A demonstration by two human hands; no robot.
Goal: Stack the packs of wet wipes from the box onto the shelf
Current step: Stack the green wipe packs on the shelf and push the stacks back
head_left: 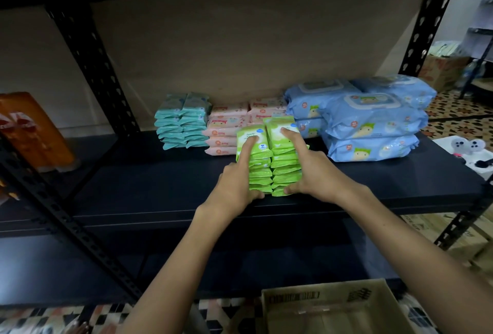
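Two side-by-side stacks of green wet wipe packs (pixel 272 163) stand on the black shelf (pixel 160 189) near its front edge. My left hand (pixel 237 184) clasps the left stack, with a finger on its top pack and the thumb at its base. My right hand (pixel 306 171) clasps the right stack the same way, a finger laid on top and the thumb at the bottom front. The cardboard box (pixel 336 309) sits below at the bottom edge of the view, and it looks empty.
Behind the green packs stand teal packs (pixel 181 120), pink packs (pixel 229 131) and large blue packs (pixel 373 120) at the right. An orange package (pixel 29 131) leans on the neighbouring shelf at left. Black uprights frame the bay. A patterned tiled floor lies beyond.
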